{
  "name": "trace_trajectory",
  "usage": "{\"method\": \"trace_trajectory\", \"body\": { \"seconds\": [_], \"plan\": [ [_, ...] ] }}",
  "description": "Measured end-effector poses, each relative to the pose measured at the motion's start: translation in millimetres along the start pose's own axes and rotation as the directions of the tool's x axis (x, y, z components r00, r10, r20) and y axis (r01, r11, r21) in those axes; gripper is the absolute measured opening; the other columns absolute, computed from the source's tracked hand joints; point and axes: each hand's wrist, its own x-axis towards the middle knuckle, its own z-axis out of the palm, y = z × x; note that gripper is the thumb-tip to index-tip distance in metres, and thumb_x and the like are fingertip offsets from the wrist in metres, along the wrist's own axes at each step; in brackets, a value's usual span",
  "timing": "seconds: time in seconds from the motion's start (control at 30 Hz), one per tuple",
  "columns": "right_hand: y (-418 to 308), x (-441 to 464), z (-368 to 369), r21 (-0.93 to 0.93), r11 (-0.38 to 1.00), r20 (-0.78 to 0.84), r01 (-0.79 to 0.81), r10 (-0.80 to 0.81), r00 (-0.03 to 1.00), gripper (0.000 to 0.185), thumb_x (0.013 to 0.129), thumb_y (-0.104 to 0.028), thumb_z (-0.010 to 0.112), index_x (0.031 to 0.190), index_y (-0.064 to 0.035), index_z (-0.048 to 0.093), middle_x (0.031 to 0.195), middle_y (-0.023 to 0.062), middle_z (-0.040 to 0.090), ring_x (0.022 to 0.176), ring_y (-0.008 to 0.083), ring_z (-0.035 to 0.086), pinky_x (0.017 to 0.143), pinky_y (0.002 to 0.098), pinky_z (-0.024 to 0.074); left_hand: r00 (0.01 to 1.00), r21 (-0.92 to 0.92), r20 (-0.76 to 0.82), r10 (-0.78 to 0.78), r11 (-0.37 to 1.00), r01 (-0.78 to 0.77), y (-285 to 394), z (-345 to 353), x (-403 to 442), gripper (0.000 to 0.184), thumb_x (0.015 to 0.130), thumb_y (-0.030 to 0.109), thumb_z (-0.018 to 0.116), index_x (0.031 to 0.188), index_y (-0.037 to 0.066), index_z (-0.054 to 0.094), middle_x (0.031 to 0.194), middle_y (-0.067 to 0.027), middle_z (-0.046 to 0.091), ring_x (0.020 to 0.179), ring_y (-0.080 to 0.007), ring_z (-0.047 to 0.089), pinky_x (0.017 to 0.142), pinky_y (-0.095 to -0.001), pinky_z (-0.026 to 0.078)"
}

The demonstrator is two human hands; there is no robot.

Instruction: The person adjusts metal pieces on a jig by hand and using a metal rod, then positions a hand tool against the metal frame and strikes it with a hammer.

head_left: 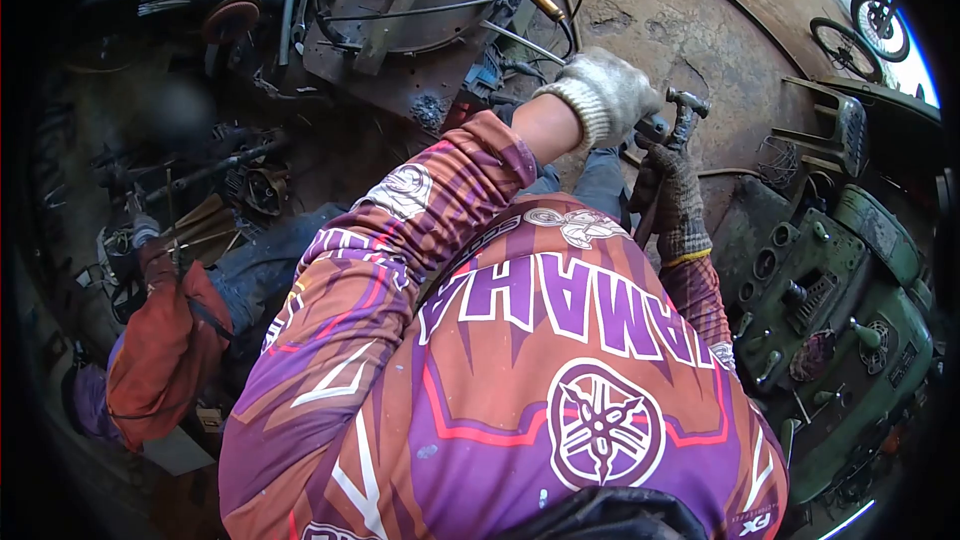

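My left hand (608, 90), in a whitish knit glove, reaches across my body and is closed. A dark object (652, 128) shows at its fingers; what it is I cannot make out. A thin metal rod (522, 42) runs up to the glove's far side, and whether it is in the grip is hidden. My right hand (672, 180), in a dirtier, darker glove, is wrapped round the handle of a hammer (688, 103), head up. The two hands are close together, over my knees.
At upper left stands a metal table (335, 58) with a round wire frame (410, 15). An orange-handled tool (546, 2) lies by its edge. A green machine with levers (830, 310) fills the right side. A co-worker in red (165, 370) is at left, among scattered metal parts.
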Motion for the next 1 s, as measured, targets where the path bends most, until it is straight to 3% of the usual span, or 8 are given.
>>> {"method": "trace_trajectory", "body": {
  "seconds": [0.17,0.2,0.5,0.93,1.0],
  "plan": [
    [-1,-3,-9,0.0,1.0,0.042,0.013,-0.013,0.999,0.028,0.09,-0.029,0.068,0.112,-0.0142,0.058,0.068,-0.0016,0.049,0.048,0.0164,0.047,0.043,0.0375,0.0425,1.0,-0.095,-0.002,-0.02,0.995,0.019,-19,-13,-7,0.023,0.087,0.018,0.065,0.11,0.017,0.07,0.107,-0.0099,0.073,0.103,-0.031,0.071,0.088,-0.0452,0.056],
    [0,-3,-12,0.005,1.0,0.033,0.0,-0.001,0.999,0.028,0.091,-0.029,0.067,0.113,-0.014,0.058,0.068,-0.0013,0.049,0.049,0.0165,0.047,0.043,0.0375,0.0424,0.996,-0.159,-0.086,-0.009,0.987,-0.005,-25,-9,-10,0.022,0.085,0.018,0.066,0.106,0.016,0.07,0.106,-0.0112,0.072,0.103,-0.0316,0.07,0.087,-0.0462,0.056],
    [3,-6,-8,0.036,0.999,-0.016,0.005,-0.004,1.0,0.027,0.092,-0.027,0.066,0.114,-0.0121,0.06,0.067,0.0,0.052,0.046,0.0163,0.049,0.04,0.0353,0.0422,0.955,-0.215,-0.29,0.061,0.968,-0.127,-36,-6,-22,0.025,0.074,0.018,0.071,0.099,0.013,0.069,0.096,-0.0111,0.07,0.097,-0.0335,0.069,0.084,-0.0451,0.055],
    [-5,-16,-3,-0.019,0.999,0.0,0.042,-0.042,0.999,0.037,0.093,-0.026,0.064,0.123,-0.0051,0.062,0.064,-0.0026,0.049,0.043,0.0122,0.045,0.037,0.0304,0.039,0.918,-0.339,-0.369,0.147,0.898,-0.28,-47,-15,-39,0.034,0.07,0.013,0.072,0.104,0.009,0.072,0.097,-0.0141,0.071,0.094,-0.0337,0.069,0.083,-0.0431,0.055],
    [-4,-15,-6,0.006,1.0,0.015,0.018,-0.018,1.0,0.032,0.092,-0.025,0.067,0.118,-0.0076,0.062,0.065,-0.0027,0.048,0.045,0.0125,0.044,0.04,0.0317,0.0399,0.955,-0.339,-0.276,0.111,0.918,-0.204,-41,-20,-41,0.031,0.072,0.012,0.071,0.102,0.009,0.071,0.097,-0.0135,0.071,0.094,-0.0336,0.07,0.082,-0.0433,0.055]
  ]
}}
